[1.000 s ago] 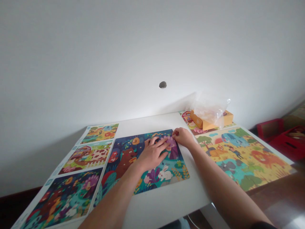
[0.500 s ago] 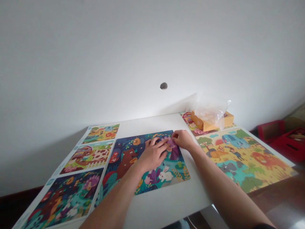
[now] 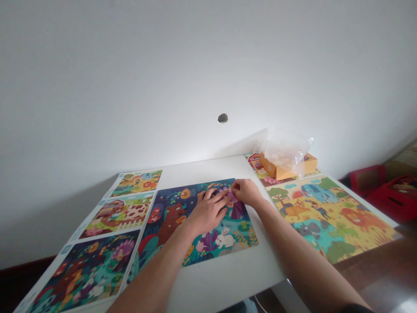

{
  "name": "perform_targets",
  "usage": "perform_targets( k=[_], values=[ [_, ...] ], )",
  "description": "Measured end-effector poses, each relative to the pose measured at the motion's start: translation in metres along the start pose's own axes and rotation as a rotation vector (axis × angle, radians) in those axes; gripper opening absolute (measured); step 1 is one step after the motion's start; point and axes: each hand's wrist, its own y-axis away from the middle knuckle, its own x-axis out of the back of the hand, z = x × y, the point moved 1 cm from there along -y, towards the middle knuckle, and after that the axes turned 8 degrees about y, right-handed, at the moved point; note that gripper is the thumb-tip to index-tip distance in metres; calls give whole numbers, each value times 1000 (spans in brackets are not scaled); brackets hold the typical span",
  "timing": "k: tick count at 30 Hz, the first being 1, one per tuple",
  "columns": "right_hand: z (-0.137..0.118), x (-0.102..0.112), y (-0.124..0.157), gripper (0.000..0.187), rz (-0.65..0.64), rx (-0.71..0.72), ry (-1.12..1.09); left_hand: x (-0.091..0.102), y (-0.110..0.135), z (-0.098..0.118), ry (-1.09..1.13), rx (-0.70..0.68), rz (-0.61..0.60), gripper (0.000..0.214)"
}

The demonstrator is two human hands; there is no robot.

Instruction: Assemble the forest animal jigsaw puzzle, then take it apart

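Note:
A dark blue jigsaw puzzle point(image 3: 224, 238) with a bear, white rabbits and plants lies on the white table in front of me. My left hand point(image 3: 210, 211) rests flat on its upper middle, fingers spread, covering part of the picture. At the puzzle's upper right edge, by the purple figure, my right hand point(image 3: 245, 191) has its fingertips pinched together. Whatever is between those fingertips is too small or hidden to make out.
A sheet with three small pictures point(image 3: 114, 214) lies at the left. At the right lies a yellow savanna puzzle point(image 3: 339, 217). Behind it an orange box point(image 3: 282, 168) with a clear plastic bag point(image 3: 286, 150) sits on a farm picture point(image 3: 256, 161). A red box point(image 3: 395, 198) is beyond the table.
My right hand has shifted slightly left and down along the puzzle's edge, fingertips now over the purple figure. My left hand stays flat in place. The whole view has moved a little.

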Motion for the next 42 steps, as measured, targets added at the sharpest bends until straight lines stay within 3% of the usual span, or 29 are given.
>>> perform_targets(
  k=[5, 9, 13, 18, 20, 22, 23, 25, 27, 29, 30, 33, 36, 40, 42],
  values=[
    [-5, 0, 3, 16, 37, -17, 17, 7, 9, -2, 25, 40, -174, 69],
    [-9, 0, 2, 19, 152, -74, 15, 7, 11, 1, 14, 78, -279, 79],
    [-6, -7, -2, 25, 214, -57, 29, -3, 3, 11, -8, 94, -241, 78],
    [-2, -15, -7, 33, 166, -32, 68, -13, -7, 20, -18, 92, -145, 79],
    [-2, -15, -8, 34, 133, -57, 74, -8, -8, 12, 36, 57, -126, 76],
    [-3, -13, -9, 35, 100, -89, 80, 4, -3, -7, 100, -9, -117, 52],
    [-3, -12, -9, 35, 82, -105, 83, 12, 1, -21, 105, 13, -55, 41],
    [-3, -9, -9, 33, 42, -124, 85, 30, 16, -54, 28, 236, 195, 41],
    [-3, -5, -7, 31, 9, -130, 85, 45, 34, -83, -136, 577, 331, 42],
    [-5, 0, -4, 30, -15, -144, 102, 52, 48, -101, -227, 827, 279, 39],
    [-7, 3, -2, 30, -26, -159, 127, 54, 52, -104, -229, 880, 237, 39],
    [-24, 11, 7, 28, -51, -195, 275, 54, 54, -102, -212, 854, 186, 38],
    [-55, 11, 9, 27, -67, -115, 369, 51, 49, -99, -216, 834, 189, 35],
    [-107, -11, -9, 44, -40, 250, 148, 49, 48, -109, -175, 833, 213, 37],
    [-128, -26, -23, 52, -48, 346, 21, 49, 50, -116, -108, 849, 222, 35]
  ],
)
